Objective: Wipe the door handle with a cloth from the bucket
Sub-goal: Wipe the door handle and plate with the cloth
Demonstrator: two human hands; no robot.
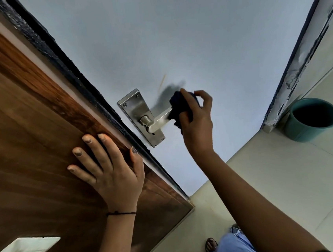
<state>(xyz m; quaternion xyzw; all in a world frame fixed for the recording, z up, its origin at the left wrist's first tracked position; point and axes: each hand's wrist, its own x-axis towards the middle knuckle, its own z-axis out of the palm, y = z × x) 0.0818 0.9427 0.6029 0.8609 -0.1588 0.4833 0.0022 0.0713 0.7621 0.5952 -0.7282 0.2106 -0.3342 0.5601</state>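
A steel lever door handle (158,121) on a steel backplate (133,108) is fixed to the pale grey door (172,33). My right hand (197,118) is shut on a dark blue cloth (180,107), which wraps the free end of the lever. My left hand (106,167) lies flat with fingers spread on the brown wooden panel (18,131) beside the door's edge, holding nothing. A teal bucket (312,118) stands on the floor at the right, by the door frame; its inside is dark.
The black edge of the door (87,87) runs diagonally between wood panel and grey door. A chipped white door frame (305,45) rises on the right. Pale floor tiles (279,175) lie below. My jeans leg (232,248) and sandalled foot (211,245) show at the bottom.
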